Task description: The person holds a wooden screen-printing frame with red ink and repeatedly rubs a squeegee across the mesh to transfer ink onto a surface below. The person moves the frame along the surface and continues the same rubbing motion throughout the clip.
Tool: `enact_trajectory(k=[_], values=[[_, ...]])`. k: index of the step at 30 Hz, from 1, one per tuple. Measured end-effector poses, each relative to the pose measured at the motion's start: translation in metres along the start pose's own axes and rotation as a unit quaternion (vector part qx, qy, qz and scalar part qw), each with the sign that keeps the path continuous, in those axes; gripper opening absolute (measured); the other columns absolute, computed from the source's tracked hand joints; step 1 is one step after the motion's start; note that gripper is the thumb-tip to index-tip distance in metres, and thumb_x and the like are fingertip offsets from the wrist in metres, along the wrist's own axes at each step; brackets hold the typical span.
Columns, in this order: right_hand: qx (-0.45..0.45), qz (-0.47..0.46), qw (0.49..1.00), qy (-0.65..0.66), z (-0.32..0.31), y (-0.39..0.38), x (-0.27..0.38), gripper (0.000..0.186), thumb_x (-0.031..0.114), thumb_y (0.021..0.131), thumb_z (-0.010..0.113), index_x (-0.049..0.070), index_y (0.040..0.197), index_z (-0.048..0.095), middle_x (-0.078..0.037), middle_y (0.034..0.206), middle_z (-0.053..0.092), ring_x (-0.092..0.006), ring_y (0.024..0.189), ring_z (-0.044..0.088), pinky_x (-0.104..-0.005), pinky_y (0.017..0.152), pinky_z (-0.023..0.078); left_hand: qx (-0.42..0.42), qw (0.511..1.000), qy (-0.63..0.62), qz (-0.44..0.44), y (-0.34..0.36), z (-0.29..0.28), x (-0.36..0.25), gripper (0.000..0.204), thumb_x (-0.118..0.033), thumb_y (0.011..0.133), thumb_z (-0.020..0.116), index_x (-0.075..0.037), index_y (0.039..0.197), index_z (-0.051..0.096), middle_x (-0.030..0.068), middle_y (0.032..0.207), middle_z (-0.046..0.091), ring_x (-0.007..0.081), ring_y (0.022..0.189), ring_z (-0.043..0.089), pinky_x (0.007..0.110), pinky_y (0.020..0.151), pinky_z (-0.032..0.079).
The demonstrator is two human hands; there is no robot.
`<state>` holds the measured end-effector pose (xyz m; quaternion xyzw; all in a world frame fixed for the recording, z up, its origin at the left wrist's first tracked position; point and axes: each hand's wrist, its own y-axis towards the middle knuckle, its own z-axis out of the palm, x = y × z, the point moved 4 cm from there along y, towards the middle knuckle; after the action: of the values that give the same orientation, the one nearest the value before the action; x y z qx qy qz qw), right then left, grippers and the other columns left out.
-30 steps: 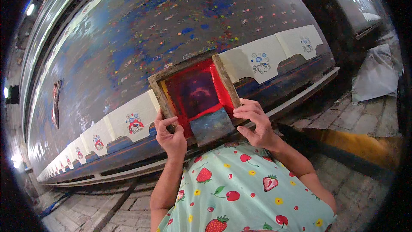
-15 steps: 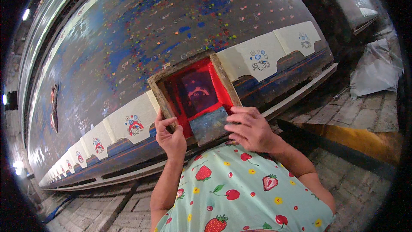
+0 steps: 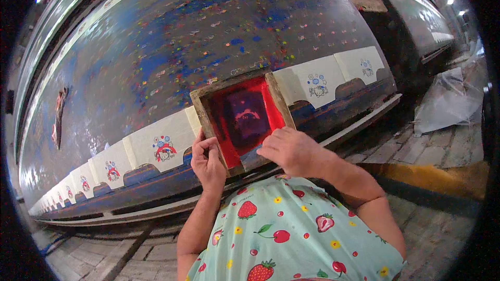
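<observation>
A wooden screen frame (image 3: pixel 201 104) with a dark purple mesh and red ink rests over white printed fabric pieces (image 3: pixel 148 145) along the table edge. My left hand (image 3: pixel 205 161) is closed on the frame's lower left side. My right hand (image 3: pixel 291 151) is closed at the frame's lower right, its fingertips on a grey-blue flat squeegee (image 3: pixel 252 155), now mostly hidden behind the hand. Further pieces (image 3: pixel 320 86) with small blue prints lie right of the frame.
The long, paint-speckled table (image 3: pixel 135 52) fills the upper view, with a dark reddish rag-like object (image 3: pixel 60 114) at left. A second table (image 3: pixel 406 10) stands at upper right. Crumpled plastic sheeting (image 3: pixel 440 99) and a yellowish board (image 3: pixel 422 177) are at right above a brick floor.
My right hand has left the frame's right side and moved down-left over the squeegee, fingers curling in. The grey-blue piece is now mostly covered. The view has shifted slightly.
</observation>
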<state>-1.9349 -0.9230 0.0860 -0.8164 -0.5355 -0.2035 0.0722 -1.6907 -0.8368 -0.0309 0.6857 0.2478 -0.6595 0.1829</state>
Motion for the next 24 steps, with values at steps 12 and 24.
enact_trajectory(k=[12,24], values=[[-0.111,0.035,0.993,0.017,-0.026,0.105,-0.091,0.031,-0.005,0.09,0.067,0.002,0.117,0.08,-0.019,0.111,0.077,-0.0438,0.112,0.072,-0.0526,0.101,0.058,0.072,0.996,0.007,-0.059,0.027,-0.01,-0.02,0.056,0.007,0.094,0.078,0.001,0.149,0.066,0.0107,0.115,0.08,0.0171,0.102,0.076,0.035,0.093,0.063],[-0.133,0.014,0.989,-0.064,0.017,0.06,-0.056,0.026,0.011,0.09,0.07,0.008,0.113,0.08,-0.01,0.108,0.072,-0.0341,0.106,0.071,-0.0487,0.096,0.058,0.069,0.991,0.089,-0.069,0.027,-0.008,-0.025,0.06,0.01,0.095,0.078,-0.003,0.152,0.066,0.0093,0.118,0.079,0.0163,0.102,0.076,0.034,0.092,0.063]])
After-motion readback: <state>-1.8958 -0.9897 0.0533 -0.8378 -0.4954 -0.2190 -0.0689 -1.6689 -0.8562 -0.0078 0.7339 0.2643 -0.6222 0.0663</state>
